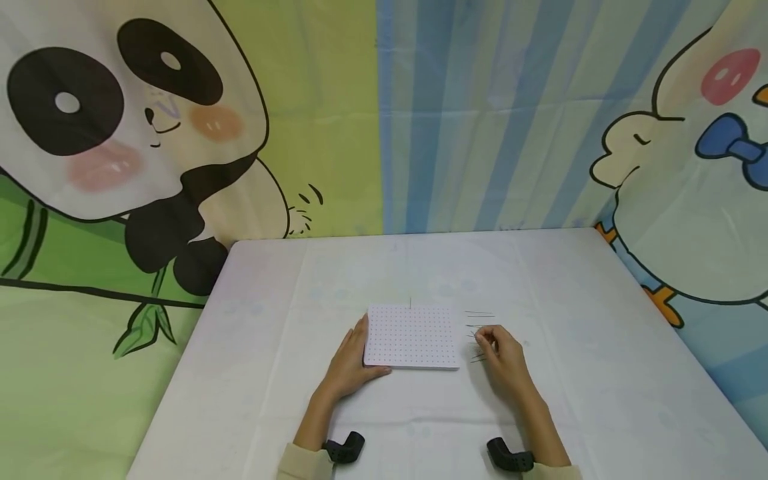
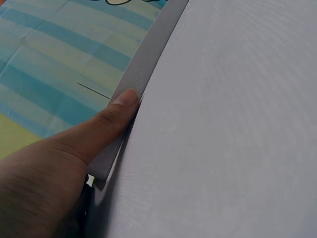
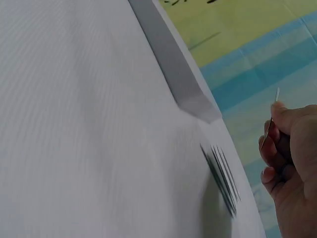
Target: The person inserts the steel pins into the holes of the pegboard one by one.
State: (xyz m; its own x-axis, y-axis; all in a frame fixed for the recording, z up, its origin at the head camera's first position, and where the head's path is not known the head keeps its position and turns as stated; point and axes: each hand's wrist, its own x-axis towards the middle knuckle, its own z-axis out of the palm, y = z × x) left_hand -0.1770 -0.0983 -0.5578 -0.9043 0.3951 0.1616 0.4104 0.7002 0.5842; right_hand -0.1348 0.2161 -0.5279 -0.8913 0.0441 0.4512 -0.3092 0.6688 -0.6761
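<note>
A white board with rows of small holes [image 1: 411, 337] lies flat on the table. My left hand [image 1: 351, 357] rests against its near left corner, fingers along the left side and thumb [image 2: 126, 99] straight against the front edge. One thin rod [image 1: 411, 303] stands upright at the board's back edge. To the right of the board, my right hand [image 1: 503, 353] pinches a thin, shiny metal rod [image 3: 277, 94] between thumb and fingers. Several similar thin rods [image 3: 223, 178] lie on the table below that hand, partly hidden by it in the head view.
A white cloth covers the table [image 1: 324, 273]. Behind it hangs a printed backdrop [image 1: 336, 120] with cartoon animals and stripes. Each wrist carries a black camera mount, one on the left [image 1: 345, 448] and one on the right [image 1: 509, 457].
</note>
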